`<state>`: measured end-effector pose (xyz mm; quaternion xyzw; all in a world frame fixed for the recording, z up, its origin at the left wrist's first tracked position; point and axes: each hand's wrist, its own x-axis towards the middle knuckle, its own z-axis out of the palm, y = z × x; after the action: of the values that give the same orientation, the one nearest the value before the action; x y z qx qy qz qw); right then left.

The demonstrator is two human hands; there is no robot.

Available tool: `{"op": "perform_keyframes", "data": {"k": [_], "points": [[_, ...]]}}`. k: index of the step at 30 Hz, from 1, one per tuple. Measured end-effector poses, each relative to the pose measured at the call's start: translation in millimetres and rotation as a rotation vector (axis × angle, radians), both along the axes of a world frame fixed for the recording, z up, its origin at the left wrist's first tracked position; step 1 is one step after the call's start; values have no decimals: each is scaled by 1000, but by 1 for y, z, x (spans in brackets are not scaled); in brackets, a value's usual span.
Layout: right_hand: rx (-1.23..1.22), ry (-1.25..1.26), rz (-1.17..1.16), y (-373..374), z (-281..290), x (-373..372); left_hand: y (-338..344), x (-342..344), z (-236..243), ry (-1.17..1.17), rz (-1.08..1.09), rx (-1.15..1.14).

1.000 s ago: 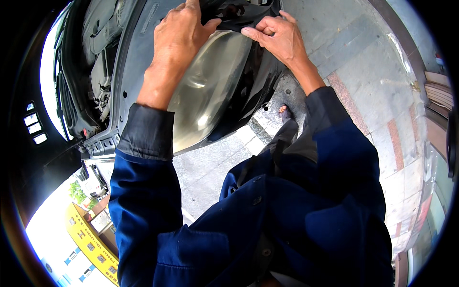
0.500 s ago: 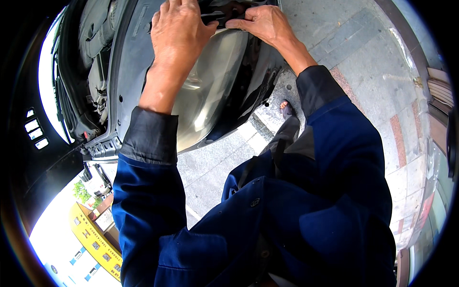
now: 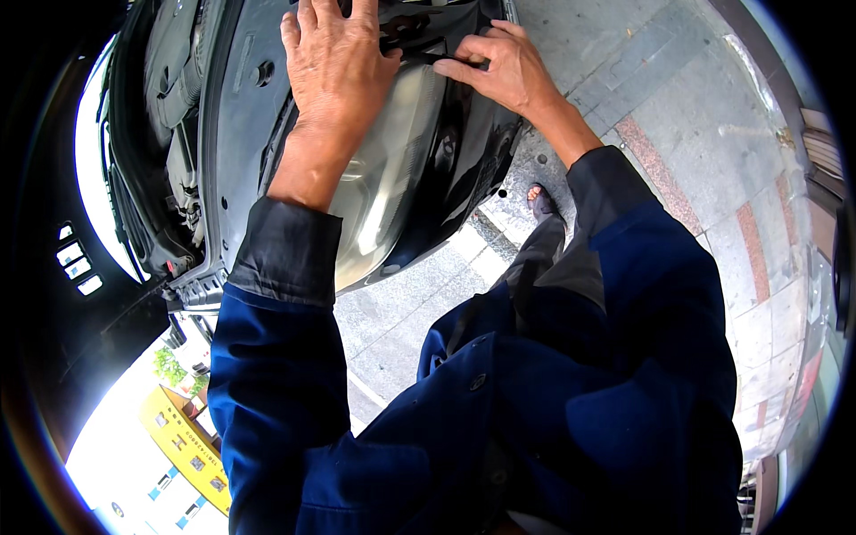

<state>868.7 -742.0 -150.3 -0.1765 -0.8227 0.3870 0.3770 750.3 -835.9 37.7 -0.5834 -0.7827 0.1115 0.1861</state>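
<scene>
A car headlight with a cloudy, yellowish lens lies under my hands, set in glossy black bodywork. My left hand rests over the headlight's far part, fingers spread, with its thumb at a dark strip-like edge that crosses the lens. At the other end of that edge is my right hand, thumb and forefinger pinched together on it, other fingers curled. Whether the dark edge is a film or a trim piece, I cannot tell. The left fingertips run out at the top of the picture.
Left of the headlight lies the open engine bay, bordered by a grey-black panel with a round hole. A dark raised panel stands at far left. Paving spreads to the right, and my sandalled foot stands near the bumper.
My right hand has shifted slightly down and right, its fingers lifting apart somewhat. My left hand's fingers have spread, moving slightly right and down. The view has tilted slightly.
</scene>
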Motion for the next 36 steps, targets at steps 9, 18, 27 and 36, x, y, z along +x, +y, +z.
{"op": "perform_keyframes", "data": {"k": [9,18,27,36], "points": [[-48,-304,-51,33,-15,-14,0,3,0,-21,30,-17],[-11,-320,-9,47,-20,-39,20,4,-14,134,-183,-111],[-138,-241,104,55,-34,-32,54,1,-55,311,-195,-338],[-100,-519,53,62,-35,-30,81,-1,-80,356,-57,-530]]}}
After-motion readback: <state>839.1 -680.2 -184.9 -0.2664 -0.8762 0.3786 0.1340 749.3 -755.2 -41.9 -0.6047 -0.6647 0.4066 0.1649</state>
